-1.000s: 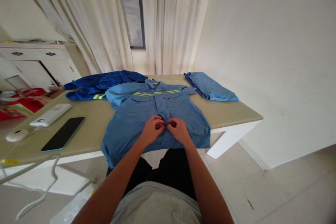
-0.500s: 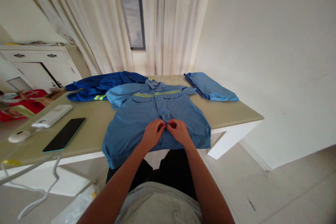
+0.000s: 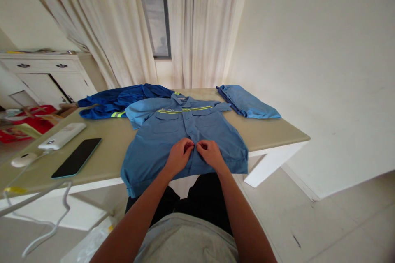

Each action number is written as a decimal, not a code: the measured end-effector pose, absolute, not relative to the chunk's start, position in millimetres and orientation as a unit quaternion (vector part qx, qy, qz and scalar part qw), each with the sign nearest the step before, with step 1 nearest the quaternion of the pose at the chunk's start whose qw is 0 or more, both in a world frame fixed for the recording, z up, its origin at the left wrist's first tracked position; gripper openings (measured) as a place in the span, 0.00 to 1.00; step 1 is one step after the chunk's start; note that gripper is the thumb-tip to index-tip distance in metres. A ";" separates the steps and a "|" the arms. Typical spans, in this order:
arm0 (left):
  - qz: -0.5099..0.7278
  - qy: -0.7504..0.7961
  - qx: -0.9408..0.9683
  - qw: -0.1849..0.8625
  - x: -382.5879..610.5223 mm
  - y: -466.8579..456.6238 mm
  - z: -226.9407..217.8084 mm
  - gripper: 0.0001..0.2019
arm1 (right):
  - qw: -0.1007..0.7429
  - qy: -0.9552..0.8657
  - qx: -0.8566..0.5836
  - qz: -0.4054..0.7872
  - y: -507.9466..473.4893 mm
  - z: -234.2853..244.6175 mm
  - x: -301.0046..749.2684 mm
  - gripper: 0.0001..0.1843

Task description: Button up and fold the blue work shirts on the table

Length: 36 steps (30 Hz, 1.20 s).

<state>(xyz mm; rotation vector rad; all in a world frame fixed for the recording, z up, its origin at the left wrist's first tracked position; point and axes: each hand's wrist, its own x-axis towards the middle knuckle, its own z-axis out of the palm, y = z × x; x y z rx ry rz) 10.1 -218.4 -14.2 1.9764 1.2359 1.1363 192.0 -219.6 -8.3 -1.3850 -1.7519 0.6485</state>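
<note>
A light blue work shirt (image 3: 160, 139) with a yellow reflective chest stripe lies flat, front up, on the beige table (image 3: 271, 131). Its hem hangs slightly over the near edge. My left hand (image 3: 179, 156) and my right hand (image 3: 210, 154) sit side by side on the shirt's front placket near the hem. Both are closed in a pinch on the placket fabric, fingertips almost touching each other.
A dark blue garment (image 3: 120, 98) lies bunched at the table's far left. A folded light blue garment (image 3: 247, 104) lies far right. A black phone (image 3: 77, 157), a white power bank (image 3: 61, 135) and a white mouse (image 3: 23, 159) lie at the left. A white cabinet (image 3: 46, 76) stands behind.
Both hands stay pinched on the placket; they have shifted only very slightly, and the view has drifted a little.
</note>
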 end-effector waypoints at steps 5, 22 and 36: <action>0.426 0.472 0.731 0.248 11.9 -218.7 -15.3 0.04 | 0.398 -0.683 -0.524 0.315 -217.1 -14.0 193.8 0.07; 0.474 0.440 0.717 0.261 10.0 -222.4 -12.4 0.05 | 0.435 -0.652 -0.502 0.366 -209.8 -15.8 191.8 0.08; 0.418 0.467 0.766 0.140 14.1 -225.2 -16.4 0.09 | 0.410 -0.672 -0.541 0.296 -214.6 -18.2 188.4 0.07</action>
